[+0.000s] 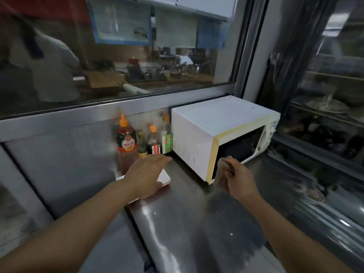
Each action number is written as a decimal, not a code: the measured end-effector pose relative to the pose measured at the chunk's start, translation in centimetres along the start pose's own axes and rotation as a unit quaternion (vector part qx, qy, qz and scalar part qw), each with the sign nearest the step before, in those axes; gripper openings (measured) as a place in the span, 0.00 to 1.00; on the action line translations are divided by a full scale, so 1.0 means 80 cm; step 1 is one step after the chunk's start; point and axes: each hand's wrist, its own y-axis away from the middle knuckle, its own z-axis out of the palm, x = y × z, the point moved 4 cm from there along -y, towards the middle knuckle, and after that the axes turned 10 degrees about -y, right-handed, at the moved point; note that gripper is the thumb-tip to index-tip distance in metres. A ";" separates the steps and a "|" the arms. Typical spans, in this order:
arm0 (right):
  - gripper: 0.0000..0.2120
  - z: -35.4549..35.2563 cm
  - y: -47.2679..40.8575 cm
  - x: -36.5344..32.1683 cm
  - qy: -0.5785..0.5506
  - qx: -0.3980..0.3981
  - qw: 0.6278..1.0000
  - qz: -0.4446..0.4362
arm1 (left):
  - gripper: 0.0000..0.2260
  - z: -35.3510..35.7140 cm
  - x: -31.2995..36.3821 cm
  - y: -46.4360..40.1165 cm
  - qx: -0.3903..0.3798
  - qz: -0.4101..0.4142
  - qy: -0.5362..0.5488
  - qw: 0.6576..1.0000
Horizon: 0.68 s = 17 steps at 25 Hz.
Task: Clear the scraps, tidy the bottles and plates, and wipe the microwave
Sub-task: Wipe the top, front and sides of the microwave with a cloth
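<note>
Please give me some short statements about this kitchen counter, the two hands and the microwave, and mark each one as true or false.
1. The right hand grips a crumpled greyish cloth in front of the white box-shaped microwave. True.
2. The left hand holds the tall red sauce bottle with the orange cap. False: it lies flat with straight fingers over the white plates with red rims.
3. Four bottles stand to the left of the microwave. True.
4. The microwave stands on a wooden table. False: it stands on a shiny steel counter.
5. The green-labelled bottle stands on top of the microwave. False: it stands beside it on the counter.
</note>
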 end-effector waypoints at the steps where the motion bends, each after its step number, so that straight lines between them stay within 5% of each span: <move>1: 0.16 0.006 -0.001 -0.007 0.013 0.024 1.000 0.002 | 0.35 0.004 -0.017 -0.004 0.000 0.013 -0.001 1.000; 11: 0.17 0.029 -0.095 -0.043 0.109 0.189 0.967 -0.135 | 0.33 0.046 -0.073 -0.105 0.024 0.101 0.038 0.994; 17: 0.14 0.094 -0.169 0.004 0.405 0.078 0.835 -0.363 | 0.35 0.075 -0.067 -0.194 0.041 0.127 0.011 0.991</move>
